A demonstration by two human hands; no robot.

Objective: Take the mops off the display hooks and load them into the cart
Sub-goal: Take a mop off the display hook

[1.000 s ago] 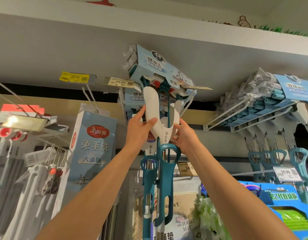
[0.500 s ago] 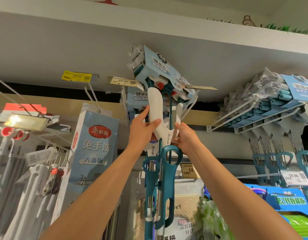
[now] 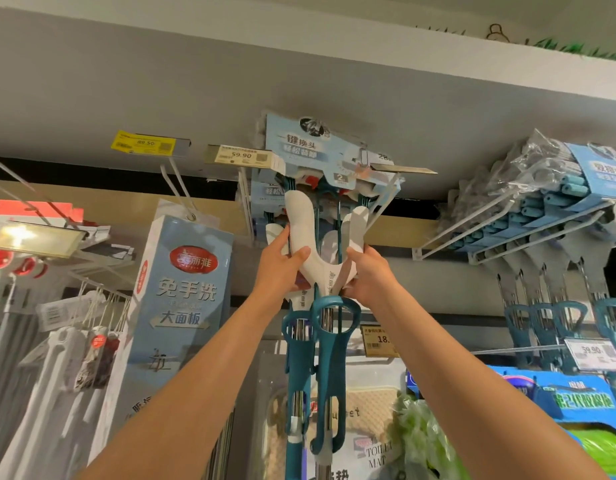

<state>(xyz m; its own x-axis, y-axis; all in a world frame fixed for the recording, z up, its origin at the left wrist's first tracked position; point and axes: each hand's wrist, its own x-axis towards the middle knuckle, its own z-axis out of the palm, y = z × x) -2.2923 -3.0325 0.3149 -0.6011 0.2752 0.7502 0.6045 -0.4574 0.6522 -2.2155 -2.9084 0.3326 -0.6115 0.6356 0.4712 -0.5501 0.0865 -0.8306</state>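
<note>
Two hands on front mop [image 3: 320, 244]: left hand [image 3: 282, 268] and right hand [image 3: 369, 275] fingers wrapped round white yoke. Likely light, rigid, top-heavy; grip yoke, support teal handle [image 3: 331, 368].

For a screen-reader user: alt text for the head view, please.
Both raised hands, left hand and right hand, grip the white yoke of a teal mop hanging from a display hook under a grey shelf.
</note>
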